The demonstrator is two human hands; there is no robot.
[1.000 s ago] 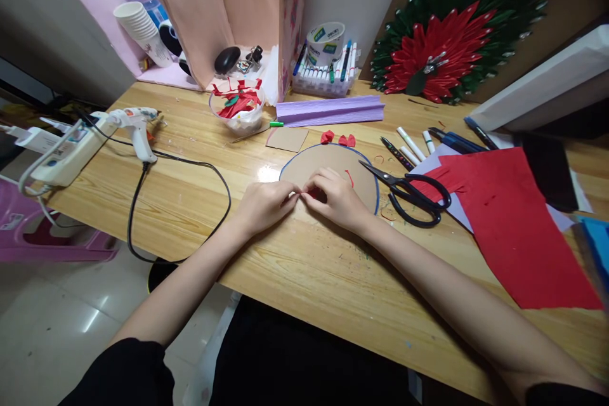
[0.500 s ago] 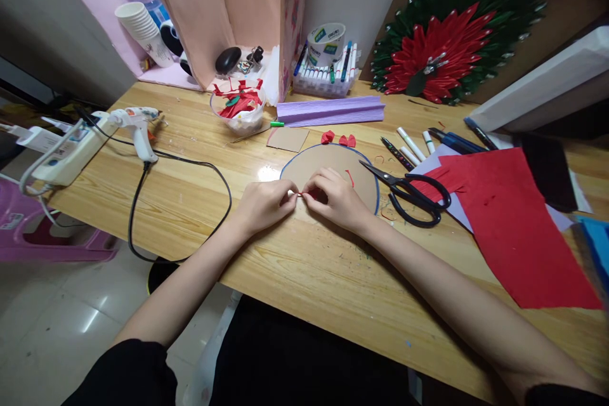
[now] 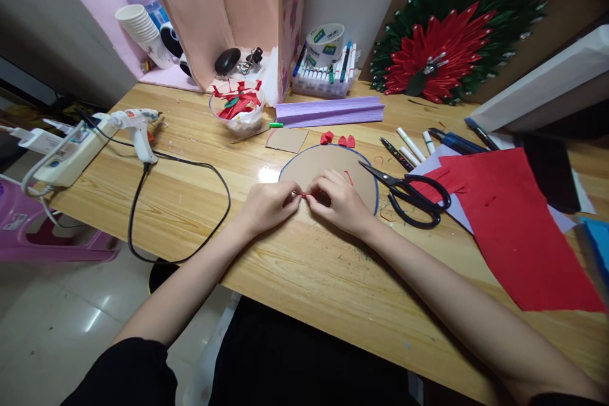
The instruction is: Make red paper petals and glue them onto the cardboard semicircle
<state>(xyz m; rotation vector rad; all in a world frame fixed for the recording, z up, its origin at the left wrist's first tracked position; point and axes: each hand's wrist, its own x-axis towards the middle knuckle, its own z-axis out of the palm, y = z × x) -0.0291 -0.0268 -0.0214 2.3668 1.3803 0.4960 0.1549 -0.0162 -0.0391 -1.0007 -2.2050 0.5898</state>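
Observation:
A tiny bit of red crepe paper (image 3: 304,195) is pinched between the fingertips of both hands, mostly hidden by them. My left hand (image 3: 271,206) is closed on its left end, and my right hand (image 3: 340,202) is closed on its right end. Both are just over the near edge of a round cardboard piece (image 3: 304,163) outlined in blue. Two small folded red paper pieces (image 3: 347,141) sit at the far rim of the cardboard. Black-handled scissors (image 3: 409,193) lie to the right, their blades over the cardboard's edge.
A large red paper sheet (image 3: 518,222) and several markers (image 3: 409,146) lie at right. A purple paper strip (image 3: 330,112) and a tub of red scraps (image 3: 238,104) are behind. The glue gun (image 3: 137,133), its looping black cable (image 3: 223,177) and a power strip (image 3: 71,149) are at left.
Both hands still pinch the red paper at nearly the same spot, with slightly shifted fingers. A little more red shows between the fingertips.

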